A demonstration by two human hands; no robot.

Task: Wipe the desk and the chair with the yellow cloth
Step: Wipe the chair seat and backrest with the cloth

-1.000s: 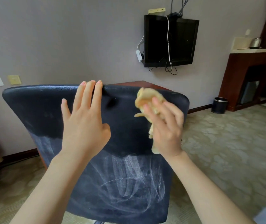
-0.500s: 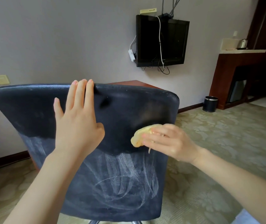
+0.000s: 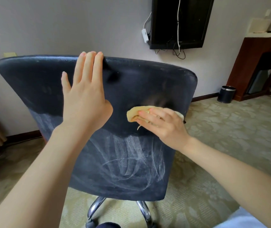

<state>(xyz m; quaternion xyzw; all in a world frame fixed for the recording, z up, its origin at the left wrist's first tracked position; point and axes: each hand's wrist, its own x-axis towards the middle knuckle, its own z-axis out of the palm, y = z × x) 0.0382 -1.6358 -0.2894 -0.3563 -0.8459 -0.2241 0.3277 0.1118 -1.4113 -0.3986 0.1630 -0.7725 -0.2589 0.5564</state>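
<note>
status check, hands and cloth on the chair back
Left hand flat against chair back, bracing. Right hand pressing yellow cloth on the back's right side. White streaks on lower half. Nothing in the way.

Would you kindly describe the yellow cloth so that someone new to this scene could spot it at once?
Find the dark blue chair back that fills the middle of the view. On its right half, above the chalky white streaks, the right hand presses a crumpled wad against the fabric. That wad is the yellow cloth, the only pale yellow, soft thing on the dark chair.

Soft, even daylight (wide-angle bending at edges), slight blur
</note>
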